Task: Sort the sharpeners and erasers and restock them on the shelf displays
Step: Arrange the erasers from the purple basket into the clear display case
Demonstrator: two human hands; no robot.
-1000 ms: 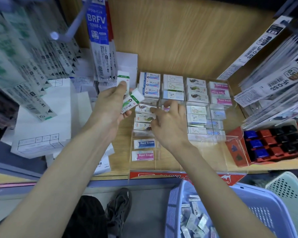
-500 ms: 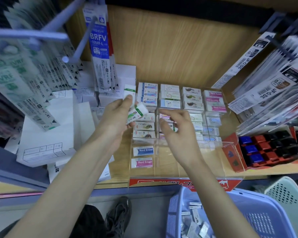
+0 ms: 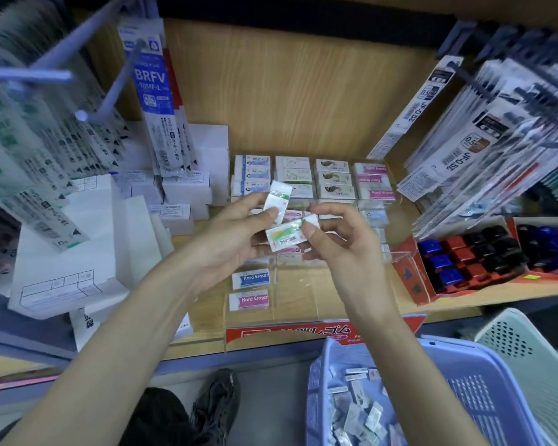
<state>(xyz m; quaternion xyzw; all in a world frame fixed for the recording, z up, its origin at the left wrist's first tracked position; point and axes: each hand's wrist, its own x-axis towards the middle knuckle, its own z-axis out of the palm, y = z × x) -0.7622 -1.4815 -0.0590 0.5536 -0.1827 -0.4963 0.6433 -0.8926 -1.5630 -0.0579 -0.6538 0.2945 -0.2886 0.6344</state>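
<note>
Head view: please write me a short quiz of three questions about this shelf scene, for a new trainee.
1. True or false: the blue basket is empty.
2. The Hard Eraser nearest the shelf's front edge has a label that is: A) blue B) pink C) green.
3. Which hand pinches the upper green eraser, while the right hand pinches the end of the lower green eraser?

Key: 1 false, wrapped pieces lie in it; 2 B; 3 the left hand.
</note>
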